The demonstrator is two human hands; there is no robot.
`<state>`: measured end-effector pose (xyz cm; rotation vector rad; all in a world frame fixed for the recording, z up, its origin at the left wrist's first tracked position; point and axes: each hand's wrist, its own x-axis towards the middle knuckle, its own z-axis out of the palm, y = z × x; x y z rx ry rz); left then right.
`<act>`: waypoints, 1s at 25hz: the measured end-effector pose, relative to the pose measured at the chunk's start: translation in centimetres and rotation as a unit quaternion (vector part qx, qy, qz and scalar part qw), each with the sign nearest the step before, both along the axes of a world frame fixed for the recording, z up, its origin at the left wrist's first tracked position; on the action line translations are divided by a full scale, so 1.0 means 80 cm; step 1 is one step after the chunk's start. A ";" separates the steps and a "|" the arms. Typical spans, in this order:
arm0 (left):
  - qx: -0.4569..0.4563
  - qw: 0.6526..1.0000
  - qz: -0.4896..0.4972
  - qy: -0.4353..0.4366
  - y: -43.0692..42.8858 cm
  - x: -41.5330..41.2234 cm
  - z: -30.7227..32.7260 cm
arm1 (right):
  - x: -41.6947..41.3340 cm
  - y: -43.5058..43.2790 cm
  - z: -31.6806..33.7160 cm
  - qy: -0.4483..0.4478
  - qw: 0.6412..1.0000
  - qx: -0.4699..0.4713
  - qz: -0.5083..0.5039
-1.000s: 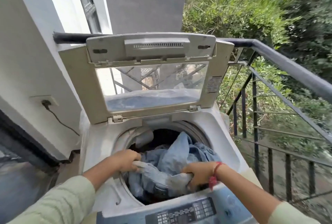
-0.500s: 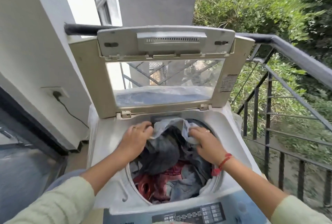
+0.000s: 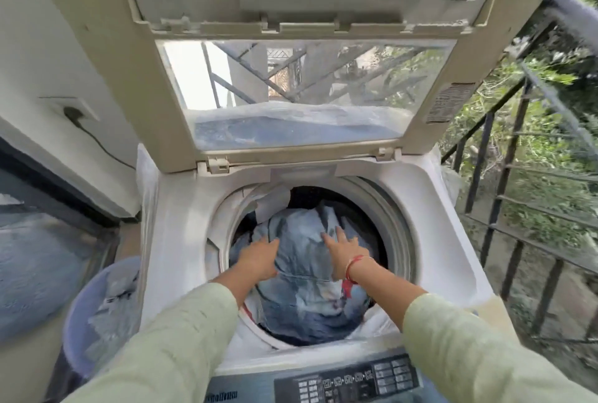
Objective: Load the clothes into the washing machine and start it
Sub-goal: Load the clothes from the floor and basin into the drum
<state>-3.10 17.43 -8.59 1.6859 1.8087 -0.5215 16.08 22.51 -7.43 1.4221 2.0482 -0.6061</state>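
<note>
The clothes (image 3: 304, 276), a crumpled pale-blue denim heap with a red scrap, lie in the drum of the washing machine (image 3: 181, 241), their length running from near rim to far. The left hand (image 3: 259, 262) and right hand (image 3: 343, 257) press flat on top, fingers (image 3: 340, 235) straight. The lid (image 3: 129, 79) stands raised.

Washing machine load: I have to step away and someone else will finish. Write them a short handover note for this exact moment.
Left hand: open, flat, pressing on the clothes in the drum.
Right hand: open, fingers spread, pressing on the same pile.
Things: the drum is heaped nearly to its rim; the lid stands up; a bucket to the left holds more cloth, too blurred to identify.
Done: clothes are in the drum.
Left: settle the pile, probably add the bucket's cloth if it fits, shut the lid, start at the control panel.
</note>
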 end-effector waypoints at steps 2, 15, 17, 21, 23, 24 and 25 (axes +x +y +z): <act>-0.042 0.998 0.043 -0.004 0.006 0.001 -0.037 | -0.002 0.014 -0.040 -0.052 0.998 -0.042 -0.010; -0.125 0.991 0.030 0.040 -0.014 0.022 -0.066 | 0.026 0.025 -0.070 -0.023 0.986 -0.164 0.016; 0.025 0.998 0.057 -0.014 -0.017 0.011 -0.018 | 0.026 0.025 -0.011 0.090 0.994 -0.053 -0.036; 0.347 0.909 0.182 -0.143 -0.084 -0.023 0.106 | 0.008 -0.030 0.103 0.338 0.937 0.018 -0.085; 0.511 0.797 0.284 -0.154 -0.152 -0.059 0.161 | -0.017 -0.083 0.144 0.416 0.905 -0.009 -0.084; 0.563 0.744 0.335 -0.134 -0.187 -0.083 0.174 | -0.036 -0.108 0.161 0.435 0.898 -0.010 -0.065; 0.587 0.706 0.383 -0.105 -0.225 -0.113 0.179 | -0.063 -0.131 0.171 0.449 0.893 -0.009 -0.039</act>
